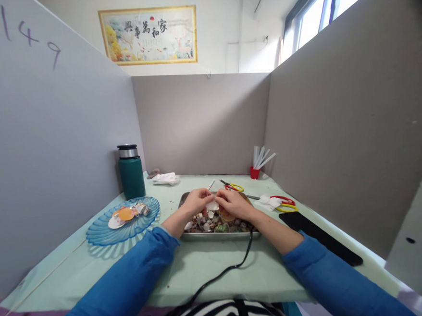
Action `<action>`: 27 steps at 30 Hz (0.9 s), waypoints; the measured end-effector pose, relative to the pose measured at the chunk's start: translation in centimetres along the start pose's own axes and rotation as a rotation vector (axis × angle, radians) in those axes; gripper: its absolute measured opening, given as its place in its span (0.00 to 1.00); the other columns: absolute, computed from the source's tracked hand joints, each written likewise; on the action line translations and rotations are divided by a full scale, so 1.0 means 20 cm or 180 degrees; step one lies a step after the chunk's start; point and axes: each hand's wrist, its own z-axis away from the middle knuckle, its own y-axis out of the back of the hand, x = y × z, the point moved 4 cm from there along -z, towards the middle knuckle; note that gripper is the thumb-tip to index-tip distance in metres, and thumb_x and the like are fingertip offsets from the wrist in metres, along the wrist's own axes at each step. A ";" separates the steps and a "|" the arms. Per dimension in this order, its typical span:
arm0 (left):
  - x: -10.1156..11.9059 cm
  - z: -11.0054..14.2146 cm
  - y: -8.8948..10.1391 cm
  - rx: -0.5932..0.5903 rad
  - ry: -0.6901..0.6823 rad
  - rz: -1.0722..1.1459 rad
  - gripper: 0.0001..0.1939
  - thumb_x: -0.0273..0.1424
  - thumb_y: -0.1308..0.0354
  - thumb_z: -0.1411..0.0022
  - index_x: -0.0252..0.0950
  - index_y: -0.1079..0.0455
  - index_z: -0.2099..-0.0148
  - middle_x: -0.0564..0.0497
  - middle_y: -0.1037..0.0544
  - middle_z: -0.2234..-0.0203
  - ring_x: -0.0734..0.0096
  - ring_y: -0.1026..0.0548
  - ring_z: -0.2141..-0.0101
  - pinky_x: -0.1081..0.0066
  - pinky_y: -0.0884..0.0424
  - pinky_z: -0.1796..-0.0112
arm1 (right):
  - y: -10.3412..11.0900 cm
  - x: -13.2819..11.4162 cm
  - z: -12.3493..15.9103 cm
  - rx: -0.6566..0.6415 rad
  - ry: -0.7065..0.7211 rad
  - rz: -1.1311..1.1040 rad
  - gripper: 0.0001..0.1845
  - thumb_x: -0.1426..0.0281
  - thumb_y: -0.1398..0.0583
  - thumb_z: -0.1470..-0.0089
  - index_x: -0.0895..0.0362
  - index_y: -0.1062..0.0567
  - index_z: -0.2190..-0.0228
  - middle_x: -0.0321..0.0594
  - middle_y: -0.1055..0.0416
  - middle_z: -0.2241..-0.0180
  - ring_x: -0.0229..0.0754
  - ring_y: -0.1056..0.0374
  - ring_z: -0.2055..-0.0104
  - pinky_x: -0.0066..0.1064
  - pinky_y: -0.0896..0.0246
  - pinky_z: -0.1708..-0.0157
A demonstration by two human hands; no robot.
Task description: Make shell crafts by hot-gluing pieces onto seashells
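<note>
Over a metal tray (222,236) of small seashells (211,221), my left hand (197,200) and my right hand (232,202) meet with their fingertips almost touching. Between them is a pale white shell (213,205), pinched by the fingers of both hands; the fingers cover part of it. Whether anything smaller is held with it, I cannot tell. Mixed shells fill the tray below, among them a greenish one (222,228) near the front rim.
To the left, a blue scalloped plate (104,236) bears larger shells, with a green bottle (132,177) behind. Scissors (234,187), red-and-yellow pliers (288,203), white tissue (270,202) and a red cup of white sticks (255,173) lie beyond. A black cable (219,274) crosses the front.
</note>
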 end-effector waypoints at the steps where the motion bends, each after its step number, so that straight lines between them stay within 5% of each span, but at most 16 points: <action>1: 0.00 0.00 0.00 -0.0007 -0.0001 -0.0012 0.11 0.37 0.47 0.45 0.33 0.37 0.67 0.57 0.33 0.79 0.81 0.34 0.88 0.80 0.43 0.87 | 0.00 0.00 0.00 0.0003 0.0004 0.0002 0.12 0.65 0.49 0.43 0.57 0.32 0.73 0.34 0.30 0.79 0.35 0.35 0.76 0.24 0.49 0.75; 27: 0.01 0.00 -0.01 -0.0062 -0.0102 -0.0215 0.12 0.38 0.49 0.44 0.33 0.36 0.67 0.57 0.33 0.83 0.80 0.34 0.89 0.80 0.42 0.86 | 0.00 0.00 -0.01 0.0061 0.0033 0.0149 0.11 0.68 0.48 0.44 0.58 0.33 0.77 0.33 0.31 0.80 0.34 0.37 0.77 0.24 0.50 0.75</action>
